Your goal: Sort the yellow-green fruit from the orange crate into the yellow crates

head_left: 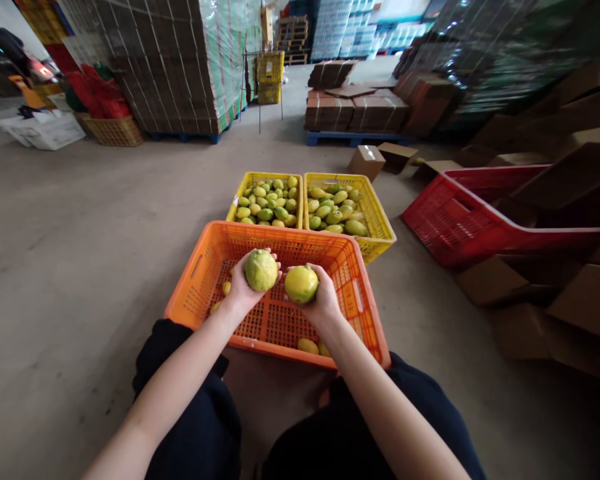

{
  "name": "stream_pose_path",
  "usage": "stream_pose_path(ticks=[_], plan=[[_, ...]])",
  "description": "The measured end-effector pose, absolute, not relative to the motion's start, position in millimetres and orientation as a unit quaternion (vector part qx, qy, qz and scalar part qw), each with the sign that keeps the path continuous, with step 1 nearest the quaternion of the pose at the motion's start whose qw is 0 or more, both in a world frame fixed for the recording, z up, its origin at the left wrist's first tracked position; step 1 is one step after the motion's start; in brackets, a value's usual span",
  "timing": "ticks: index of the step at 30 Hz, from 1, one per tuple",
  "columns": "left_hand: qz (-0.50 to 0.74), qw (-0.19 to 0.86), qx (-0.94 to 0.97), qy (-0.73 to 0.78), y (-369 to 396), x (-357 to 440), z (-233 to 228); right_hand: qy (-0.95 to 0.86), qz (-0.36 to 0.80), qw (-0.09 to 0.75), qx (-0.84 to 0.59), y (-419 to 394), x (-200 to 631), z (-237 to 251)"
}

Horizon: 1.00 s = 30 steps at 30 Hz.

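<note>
Left fruit: a round green-yellow fruit (261, 269) sits in the left hand (244, 288), held up above the middle of the orange crate.
Left hand: fingers curled closed around the back and underside of its fruit, palm turned up.
Right fruit: a yellower fruit (301, 283) is in the right hand (321, 300), just beside the left fruit, the two nearly touching.
Right hand: fingers wrapped shut around the far side of its fruit, thumb side toward the camera.
Orange crate: a lattice-walled orange crate (350, 287) lies on the floor between the person's knees; nearly bare inside, with a few small yellow fruits (307, 345) by the near wall and the left side.
Yellow crates: two yellow crates, left (240, 197) and right (380, 220), stand side by side, touching the orange crate's far rim; both are well filled with green and yellow fruits.
Red crate: a big red crate (445, 220) stands to the right, apart from the yellow ones, with cardboard (570, 177) resting across it.
Open room: bare concrete floor (80, 220) spreads wide to the left; the right side is crowded with flattened cartons.
Background: wrapped pallet stacks (180, 60), and low stacks of brown boxes (355, 110) on a blue pallet.
Writing: none can be read.
Legs: dark trousers (195, 413) frame the crate's near edge.
</note>
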<state>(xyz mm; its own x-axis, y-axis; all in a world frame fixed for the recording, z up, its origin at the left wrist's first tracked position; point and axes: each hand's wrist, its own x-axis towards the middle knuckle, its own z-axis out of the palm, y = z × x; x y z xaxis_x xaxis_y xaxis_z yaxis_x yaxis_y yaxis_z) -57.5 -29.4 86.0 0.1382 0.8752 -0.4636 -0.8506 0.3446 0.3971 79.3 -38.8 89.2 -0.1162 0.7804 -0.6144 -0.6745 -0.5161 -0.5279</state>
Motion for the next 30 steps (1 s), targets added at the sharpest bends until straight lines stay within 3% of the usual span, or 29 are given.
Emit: stream_pose_path(ticks=[8,19,30], plan=[[0.578,0.749,-0.009,0.324,-28,-59,81,-0.032,0.737,0.514,-0.437,-38,82,90],[0.573,0.759,-0.043,0.307,-26,-60,73,-0.015,0.766,0.472,-0.436,-37,82,90],[0.572,0.762,-0.041,0.301,-25,-58,73,-0.001,0.764,0.486,-0.424,-34,84,81]])
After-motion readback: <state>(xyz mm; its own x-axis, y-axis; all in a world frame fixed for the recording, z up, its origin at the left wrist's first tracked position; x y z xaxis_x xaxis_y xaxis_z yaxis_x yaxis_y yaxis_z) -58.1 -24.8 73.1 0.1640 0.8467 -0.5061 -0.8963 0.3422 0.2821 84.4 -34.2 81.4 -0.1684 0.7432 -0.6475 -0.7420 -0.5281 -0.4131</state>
